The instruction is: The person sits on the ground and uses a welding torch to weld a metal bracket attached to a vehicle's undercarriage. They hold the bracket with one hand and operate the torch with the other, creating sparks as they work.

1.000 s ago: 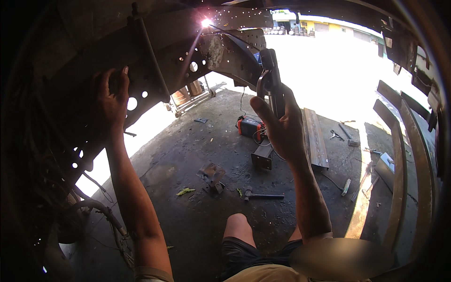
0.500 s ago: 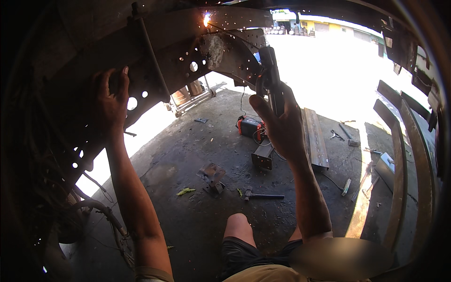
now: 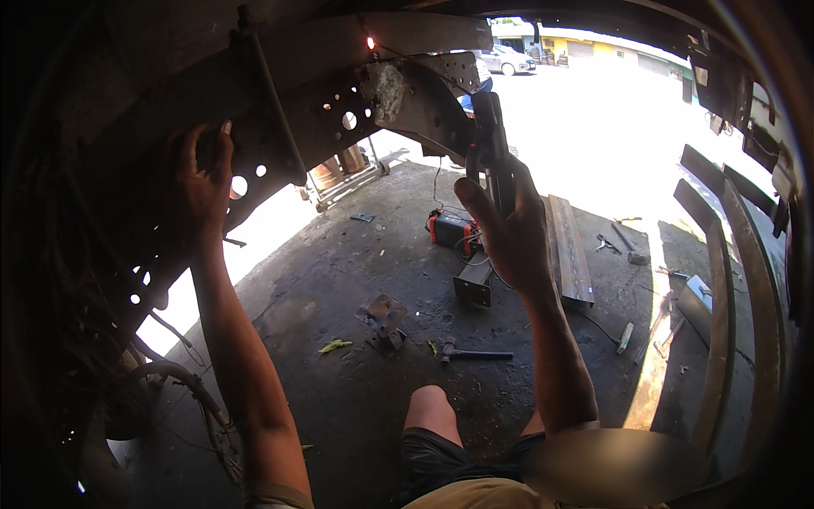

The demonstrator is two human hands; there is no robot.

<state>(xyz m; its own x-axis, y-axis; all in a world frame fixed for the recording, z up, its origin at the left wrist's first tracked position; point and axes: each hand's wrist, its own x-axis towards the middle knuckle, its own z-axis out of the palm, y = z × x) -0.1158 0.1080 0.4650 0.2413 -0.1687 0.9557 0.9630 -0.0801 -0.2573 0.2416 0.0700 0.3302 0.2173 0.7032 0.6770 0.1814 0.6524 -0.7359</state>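
Observation:
My right hand is closed around a dark welding electrode holder. From its head a thin welding rod runs up and left toward the steel chassis rail. A small red-orange glowing spot shows on the rail near the rod's end, above a pale rough patch. My left hand is raised against the dark, hole-pierced rail, with thumb and fingers apart and nothing visible in it. Deep shadow partly hides its fingertips. A slanting metal rod stands just right of it.
On the floor lie a black-and-orange welding machine, a steel channel piece, a hammer and a rusty bracket. Long curved steel bars stand at the right. Hoses hang at lower left. A car is outside.
The bright arc and flying sparks have died down to a small red glow. My right hand and the holder have dropped slightly. My left hand stays put. A car now shows outside.

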